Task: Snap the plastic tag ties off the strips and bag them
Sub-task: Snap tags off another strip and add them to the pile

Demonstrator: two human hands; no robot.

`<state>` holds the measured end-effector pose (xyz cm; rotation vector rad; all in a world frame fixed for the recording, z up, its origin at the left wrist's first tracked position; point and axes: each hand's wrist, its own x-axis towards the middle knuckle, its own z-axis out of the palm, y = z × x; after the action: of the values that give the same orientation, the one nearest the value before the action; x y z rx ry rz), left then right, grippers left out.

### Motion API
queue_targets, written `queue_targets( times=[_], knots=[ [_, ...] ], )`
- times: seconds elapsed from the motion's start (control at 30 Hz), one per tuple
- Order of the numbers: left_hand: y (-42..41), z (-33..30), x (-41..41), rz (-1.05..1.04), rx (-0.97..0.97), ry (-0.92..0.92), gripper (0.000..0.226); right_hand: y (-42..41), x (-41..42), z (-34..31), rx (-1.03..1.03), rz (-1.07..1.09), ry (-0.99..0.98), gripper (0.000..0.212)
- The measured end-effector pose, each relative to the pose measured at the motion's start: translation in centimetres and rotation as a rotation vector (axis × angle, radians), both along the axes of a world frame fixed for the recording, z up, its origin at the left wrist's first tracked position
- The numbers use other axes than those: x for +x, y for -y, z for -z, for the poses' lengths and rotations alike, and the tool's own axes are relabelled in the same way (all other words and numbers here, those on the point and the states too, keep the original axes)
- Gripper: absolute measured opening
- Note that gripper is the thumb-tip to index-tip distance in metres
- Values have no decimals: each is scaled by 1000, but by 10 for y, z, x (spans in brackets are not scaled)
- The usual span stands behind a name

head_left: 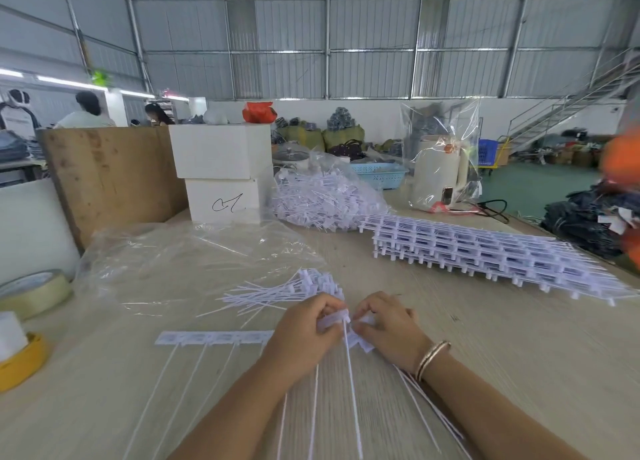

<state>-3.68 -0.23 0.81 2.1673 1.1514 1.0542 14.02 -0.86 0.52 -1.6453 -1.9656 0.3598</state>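
Strip [221, 338]: left hand [304, 335] and right hand [388, 328] both pinching it (tails hanging toward the body); bend sharply at the joint, best close to the head.

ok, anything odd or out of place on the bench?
Nothing alarming. Loose ties lie on the table beside the empty bag, not in it. Both hands, left hand and right hand, pinch the strip.

No legible text or labels
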Motion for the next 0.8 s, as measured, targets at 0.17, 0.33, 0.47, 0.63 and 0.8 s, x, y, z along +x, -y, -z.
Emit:
queue_targets(
  times=[0.17, 0.33, 0.47, 0.63, 0.8],
  knots=[
    [1, -1, 4, -127, 181, -181, 27, 4, -2, -4, 35, 34, -93, 14],
    [10, -7, 19, -57, 353, -256, 31, 10, -3, -10, 46, -78, -261, 20],
    [14, -12, 13, -56, 393, -371, 33, 6, 2, -6, 99, -64, -310, 27],
    [8, -10, -1, -114, 327, -537, 51, 0, 5, -3, 35, -16, -427, 30],
    [6, -8, 5, -135, 355, -497, 17, 8, 1, -9, -70, -78, -331, 21]
  ],
)
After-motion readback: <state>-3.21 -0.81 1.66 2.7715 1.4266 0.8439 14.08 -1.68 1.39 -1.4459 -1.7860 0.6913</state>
